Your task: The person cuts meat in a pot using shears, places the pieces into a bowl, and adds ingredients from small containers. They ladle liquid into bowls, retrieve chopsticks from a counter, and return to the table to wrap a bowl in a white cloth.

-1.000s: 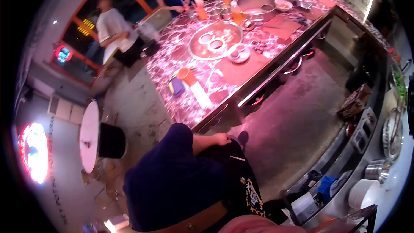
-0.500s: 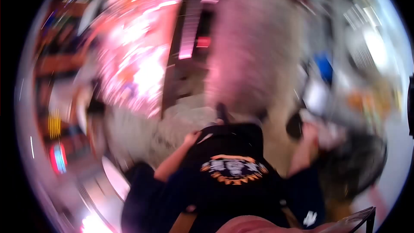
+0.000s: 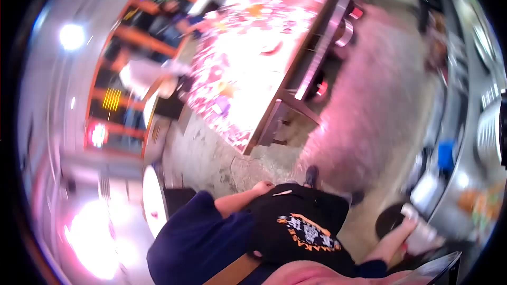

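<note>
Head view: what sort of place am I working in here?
Probably a food stall or small restaurant kitchen: a long pink-lit counter crowded with blurred dishes, a steel worktop on the right, neon signs at the front.

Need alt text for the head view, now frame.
Blurred fisheye view down at a person in a dark apron: left hand rests at the waist, right hand grips a pale container by a steel counter. A pink-lit marble table stands ahead.
</note>
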A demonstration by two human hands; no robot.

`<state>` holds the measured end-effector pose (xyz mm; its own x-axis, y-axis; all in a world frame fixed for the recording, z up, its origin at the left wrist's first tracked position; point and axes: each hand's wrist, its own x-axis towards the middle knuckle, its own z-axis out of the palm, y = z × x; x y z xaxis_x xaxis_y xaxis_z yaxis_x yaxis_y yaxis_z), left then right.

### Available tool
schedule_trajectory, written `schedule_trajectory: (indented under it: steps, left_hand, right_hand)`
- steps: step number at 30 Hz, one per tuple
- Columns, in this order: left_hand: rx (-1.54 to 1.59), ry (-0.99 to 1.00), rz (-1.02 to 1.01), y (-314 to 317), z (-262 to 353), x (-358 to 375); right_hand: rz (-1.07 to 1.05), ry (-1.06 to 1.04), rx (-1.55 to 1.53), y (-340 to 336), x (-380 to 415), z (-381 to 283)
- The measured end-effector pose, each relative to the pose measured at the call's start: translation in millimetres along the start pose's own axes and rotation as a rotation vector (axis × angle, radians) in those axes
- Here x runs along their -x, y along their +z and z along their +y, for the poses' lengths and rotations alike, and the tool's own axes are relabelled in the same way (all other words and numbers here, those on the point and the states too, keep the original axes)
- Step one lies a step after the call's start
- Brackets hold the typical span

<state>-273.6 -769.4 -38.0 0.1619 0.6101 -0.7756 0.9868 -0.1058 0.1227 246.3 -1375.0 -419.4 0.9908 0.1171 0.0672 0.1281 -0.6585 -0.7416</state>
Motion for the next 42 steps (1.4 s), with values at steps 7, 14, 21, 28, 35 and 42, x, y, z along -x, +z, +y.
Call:
schedule_trajectory:
  steps: [7, 14, 21, 28, 35, 42]
  left_hand:
    - [0.048, 0.031, 0.057, 48, 30, -1]
    - [0.094, -0.008, 0.058, 39, 39, -2]
    - [0.023, 0.082, 0.000, -9, 40, -59]
    - [0.007, 0.038, -0.013, -16, 34, -71]
    - [0.072, 0.064, 0.001, 4, 42, -44]
    - [0.129, 0.008, 0.024, 38, 44, -22]
  right_hand:
    - [0.017, 0.785, 0.285, -45, -28, -175]
    - [0.199, 0.900, -0.521, -30, -8, -156]
    - [0.187, 0.039, -0.526, 0, -36, -23]
    - [0.241, 0.879, -1.151, -11, -23, -89]
    - [0.467, 1.042, 0.180, -4, -19, -258]
    - [0.348, 0.915, -0.120, -36, 18, -231]
